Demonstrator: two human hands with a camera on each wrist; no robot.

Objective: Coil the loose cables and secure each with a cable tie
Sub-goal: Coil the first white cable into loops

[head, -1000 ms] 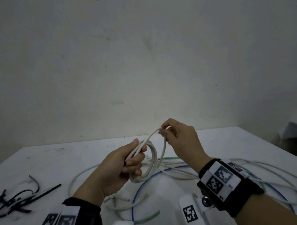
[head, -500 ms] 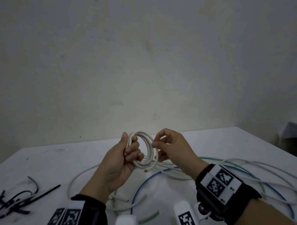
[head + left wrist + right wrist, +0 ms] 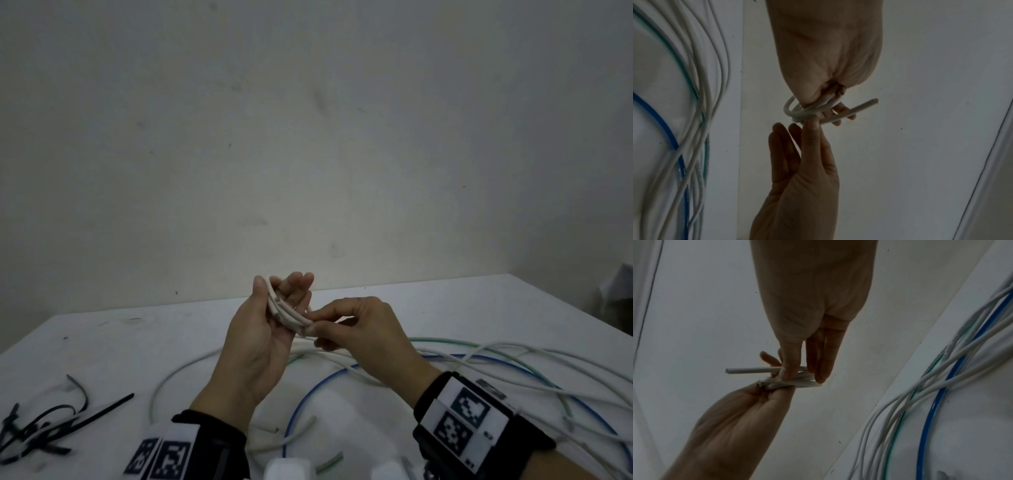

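Observation:
A small coil of white cable (image 3: 286, 313) is held up above the table between both hands. My right hand (image 3: 310, 329) pinches the coil's near side between thumb and fingertips, as the right wrist view (image 3: 772, 386) also shows. My left hand (image 3: 281, 280) stands upright with straight fingers, and the coil lies between its thumb and fingers. In the left wrist view only the left thumb tip (image 3: 812, 125) touches the coil (image 3: 797, 113). One cut cable end (image 3: 869, 103) sticks out sideways from the coil.
Black cable ties (image 3: 41, 428) lie in a pile at the table's front left. Loose white, green (image 3: 445, 342) and blue cables (image 3: 308, 394) sprawl over the white table (image 3: 137, 342) under and right of my hands. A wall stands behind.
My left fingers, curled round the coil before, have straightened. The right hand has come in and pinched the coil, which now shows nearly edge-on.

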